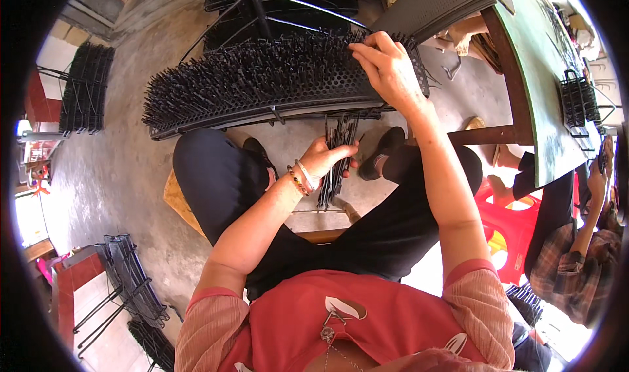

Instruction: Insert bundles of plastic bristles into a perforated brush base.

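In front of my knees a long black perforated panel (pixel 334 91) stands slightly tilted on a wire frame. Thin black pieces (pixel 242 74) stick up densely from most of its holes, while bare holes show along its near right part. My left hand (pixel 322 159) is closed round an upright bundle of similar thin black pieces (pixel 338 133), held between my knees just below the panel's near edge. At the panel's right end is my right hand (pixel 392 70), thumb and fingers pinched together over the holes. Whatever sits between those fingertips is too small to make out.
A stack of grey perforated panels (pixel 436 8) lies beyond my right hand. On the right stand a green-topped table (pixel 544 77) and a red plastic stool (pixel 508 224), with a person in a plaid garment (pixel 576 267) nearby. Filled black racks (pixel 86 87) stand on the left.
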